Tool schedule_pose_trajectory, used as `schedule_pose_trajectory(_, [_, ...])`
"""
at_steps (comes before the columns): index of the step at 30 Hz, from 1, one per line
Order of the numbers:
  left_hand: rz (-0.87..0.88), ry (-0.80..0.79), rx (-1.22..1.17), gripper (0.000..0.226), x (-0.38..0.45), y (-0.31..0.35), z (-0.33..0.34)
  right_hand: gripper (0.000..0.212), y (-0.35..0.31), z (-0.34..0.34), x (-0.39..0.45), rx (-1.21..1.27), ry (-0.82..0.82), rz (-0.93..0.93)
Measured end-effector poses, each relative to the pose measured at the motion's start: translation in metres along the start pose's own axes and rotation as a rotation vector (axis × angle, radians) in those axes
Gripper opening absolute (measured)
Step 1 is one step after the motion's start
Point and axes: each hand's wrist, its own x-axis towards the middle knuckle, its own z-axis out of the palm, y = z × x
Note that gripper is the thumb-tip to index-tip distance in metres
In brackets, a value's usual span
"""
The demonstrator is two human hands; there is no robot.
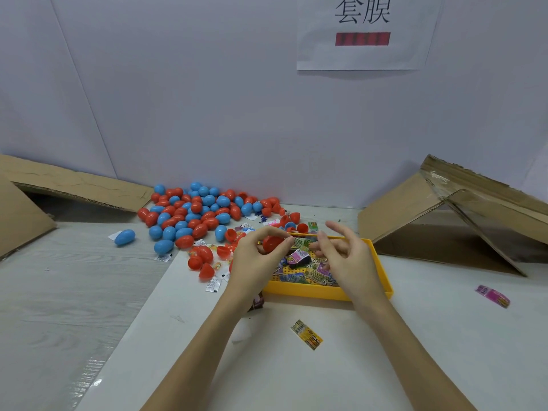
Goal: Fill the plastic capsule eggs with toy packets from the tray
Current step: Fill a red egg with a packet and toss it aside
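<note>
A paper sign (364, 31) hangs on the wall, with folded cardboard sheets (450, 215) at either side

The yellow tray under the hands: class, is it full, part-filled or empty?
Part-filled. Toy packets lie in the yellow tray, but its studded yellow floor shows bare near the front left.

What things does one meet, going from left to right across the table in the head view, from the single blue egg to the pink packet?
Lone blue egg → pile of red and blue eggs → left hand holding a red egg half → right hand → yellow tray → pink packet.
</note>
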Motion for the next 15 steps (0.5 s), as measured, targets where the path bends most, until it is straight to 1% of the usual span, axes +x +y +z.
schedule_pose_trajectory(2, [0.000,-0.003,-0.030,0.007,-0.0006,0.0007,0.0004,0.037,0.0002,-0.0022,0.0002,-0.004,-0.068,0.043])
schedule_pose_trajectory(5, [-0.009,-0.012,-0.035,0.007,-0.0003,0.0007,0.0021,0.020,0.0010,-0.0007,-0.0027,0.063,-0.170,0.089])
schedule_pose_trajectory(7, [-0.021,-0.025,-0.039,0.008,-0.0005,0.0017,0.0035,0.014,0.0018,0.0011,-0.0032,0.152,-0.166,0.110])
schedule_pose_trajectory(10, [-0.023,-0.036,-0.052,0.010,-0.0004,0.0029,0.0033,0.015,-0.0006,-0.0005,-0.0037,0.210,-0.160,0.104])
schedule_pose_trajectory(13, [-0.032,-0.048,-0.024,0.023,0.0001,0.0035,0.0005,0.013,-0.0026,-0.0018,-0.0045,0.106,-0.187,0.041])
schedule_pose_trajectory(15, [-0.006,-0.070,0.046,0.022,0.0006,0.0013,0.0004,0.012,-0.0029,-0.0017,-0.0038,-0.018,-0.203,-0.015])
